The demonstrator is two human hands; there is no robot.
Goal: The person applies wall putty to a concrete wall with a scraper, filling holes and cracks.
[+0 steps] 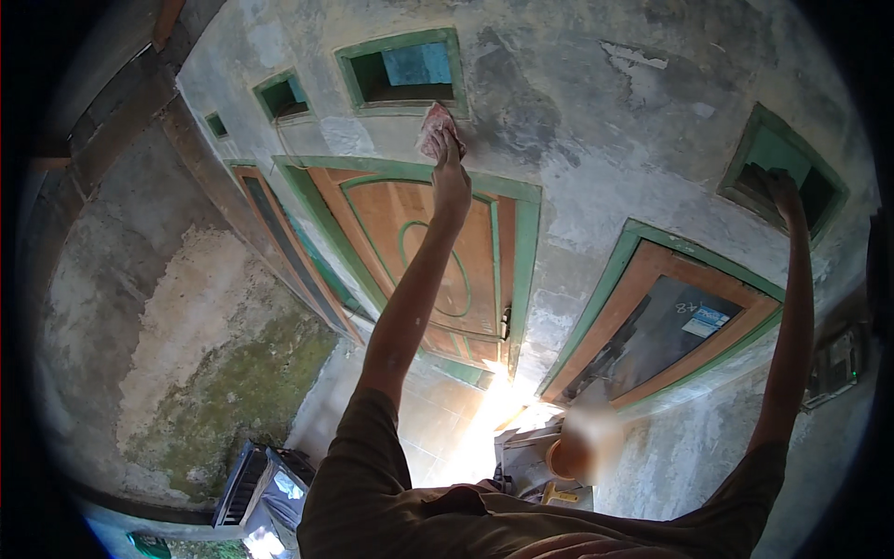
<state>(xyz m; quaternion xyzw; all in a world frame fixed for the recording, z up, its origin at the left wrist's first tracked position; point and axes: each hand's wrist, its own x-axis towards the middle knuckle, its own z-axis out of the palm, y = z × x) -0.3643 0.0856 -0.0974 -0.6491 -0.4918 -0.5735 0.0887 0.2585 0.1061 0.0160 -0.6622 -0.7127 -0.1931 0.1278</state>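
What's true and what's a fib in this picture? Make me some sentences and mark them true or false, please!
1. The left hand holds a crumpled pinkish cloth. True.
2. The right hand hangs down low. False: it is raised to a green-framed opening.
3. The brown door has a green oval on it. True.
4. The wall is clean and bright yellow all over. False: it is grey and patchy.
5. The person's sleeves reach the wrists. False: they are short, and both forearms are bare.
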